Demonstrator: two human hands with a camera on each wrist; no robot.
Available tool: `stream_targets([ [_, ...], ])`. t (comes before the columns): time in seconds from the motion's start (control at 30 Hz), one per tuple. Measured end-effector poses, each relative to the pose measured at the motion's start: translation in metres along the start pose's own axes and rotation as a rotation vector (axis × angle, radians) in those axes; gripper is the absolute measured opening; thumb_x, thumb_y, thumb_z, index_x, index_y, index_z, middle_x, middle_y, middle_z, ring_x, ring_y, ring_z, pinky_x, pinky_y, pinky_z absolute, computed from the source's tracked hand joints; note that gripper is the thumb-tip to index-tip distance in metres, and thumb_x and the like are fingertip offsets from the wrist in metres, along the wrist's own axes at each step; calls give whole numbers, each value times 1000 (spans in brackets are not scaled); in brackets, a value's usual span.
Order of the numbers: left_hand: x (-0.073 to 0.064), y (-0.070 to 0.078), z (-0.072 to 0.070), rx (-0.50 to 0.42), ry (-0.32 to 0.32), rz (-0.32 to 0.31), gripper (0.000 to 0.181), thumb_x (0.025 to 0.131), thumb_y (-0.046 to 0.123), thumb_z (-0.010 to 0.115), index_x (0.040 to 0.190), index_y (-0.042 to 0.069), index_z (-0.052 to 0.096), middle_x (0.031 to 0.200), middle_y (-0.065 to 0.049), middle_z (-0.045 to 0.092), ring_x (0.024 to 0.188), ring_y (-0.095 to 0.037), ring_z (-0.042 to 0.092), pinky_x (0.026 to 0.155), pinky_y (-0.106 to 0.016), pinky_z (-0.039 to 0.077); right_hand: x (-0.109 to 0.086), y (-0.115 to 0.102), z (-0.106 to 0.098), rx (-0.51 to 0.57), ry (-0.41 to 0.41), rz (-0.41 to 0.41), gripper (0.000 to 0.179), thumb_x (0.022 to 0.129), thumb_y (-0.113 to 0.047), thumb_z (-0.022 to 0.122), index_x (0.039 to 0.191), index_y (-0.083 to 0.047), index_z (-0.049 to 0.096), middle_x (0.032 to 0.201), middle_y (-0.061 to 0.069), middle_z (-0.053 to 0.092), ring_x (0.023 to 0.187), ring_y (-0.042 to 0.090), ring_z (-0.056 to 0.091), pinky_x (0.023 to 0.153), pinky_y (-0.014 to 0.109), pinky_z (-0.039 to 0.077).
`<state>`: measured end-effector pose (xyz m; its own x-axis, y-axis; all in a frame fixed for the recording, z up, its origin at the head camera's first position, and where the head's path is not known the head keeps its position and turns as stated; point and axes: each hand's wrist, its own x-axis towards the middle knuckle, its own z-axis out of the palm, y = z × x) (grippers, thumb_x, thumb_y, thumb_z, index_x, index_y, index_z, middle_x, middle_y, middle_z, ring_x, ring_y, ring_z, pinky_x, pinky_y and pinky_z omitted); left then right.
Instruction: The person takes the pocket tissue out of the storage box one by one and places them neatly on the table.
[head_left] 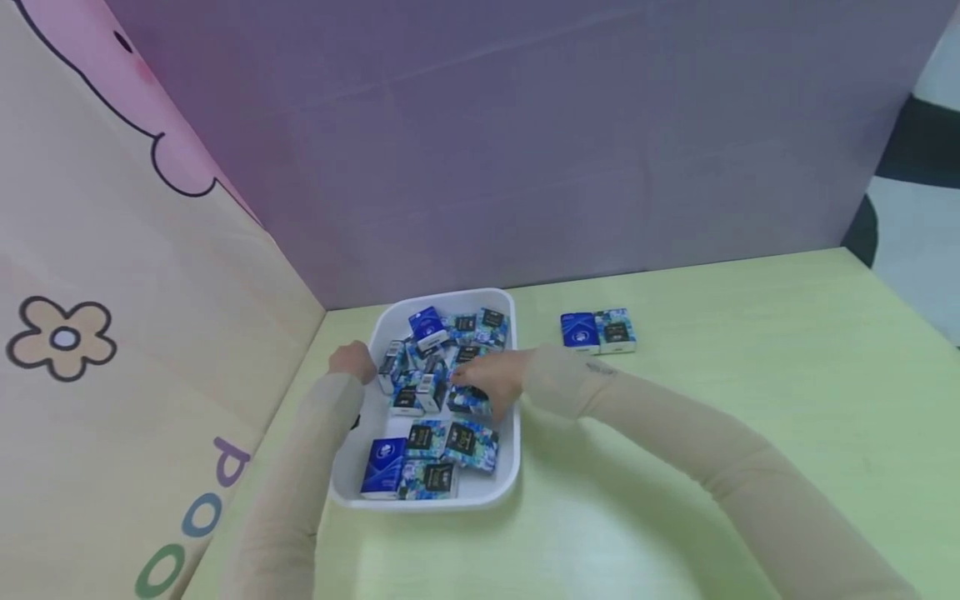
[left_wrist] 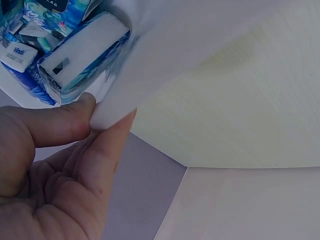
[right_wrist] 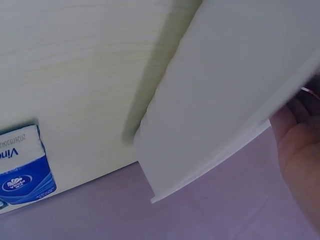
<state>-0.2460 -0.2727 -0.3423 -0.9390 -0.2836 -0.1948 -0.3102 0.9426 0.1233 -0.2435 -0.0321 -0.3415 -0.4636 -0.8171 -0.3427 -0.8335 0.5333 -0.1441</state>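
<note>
A white plastic tub holds several small tissue packs, some floral, some plain blue. My left hand pinches its left rim between thumb and fingers, as the left wrist view shows close up. From the right, my right hand reaches over the opposite rim. Its fingers are bent down over a floral tissue pack among the others; I cannot tell whether they grip it. In the right wrist view this hand is partly hidden behind the tub wall.
On the light green table, a blue tissue pack and a floral one lie side by side, right of the tub. A purple-grey panel stands along the back. A printed panel borders the left side.
</note>
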Motion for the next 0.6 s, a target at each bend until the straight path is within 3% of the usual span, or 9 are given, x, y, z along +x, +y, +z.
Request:
stream_targets([
  [0.23,1,0,0,6,10,8,28,86,8,49,105,-11,55,95,-26,62,89,-35,61,78,-43,52,-8,5,-8,8,51,13,90,68,-25,78,142,-8,31,148,10,30,134,28,32,111,40,24],
  [0.6,-6,2,-3,-22,0,9,28,87,7,48,108,-12,53,96,-27,61,88,-35,61,77,-42,53,-25,10,-28,56,98,102,89,72,-21,75,144,-8,25,150,10,24,137,27,27,112,38,24],
])
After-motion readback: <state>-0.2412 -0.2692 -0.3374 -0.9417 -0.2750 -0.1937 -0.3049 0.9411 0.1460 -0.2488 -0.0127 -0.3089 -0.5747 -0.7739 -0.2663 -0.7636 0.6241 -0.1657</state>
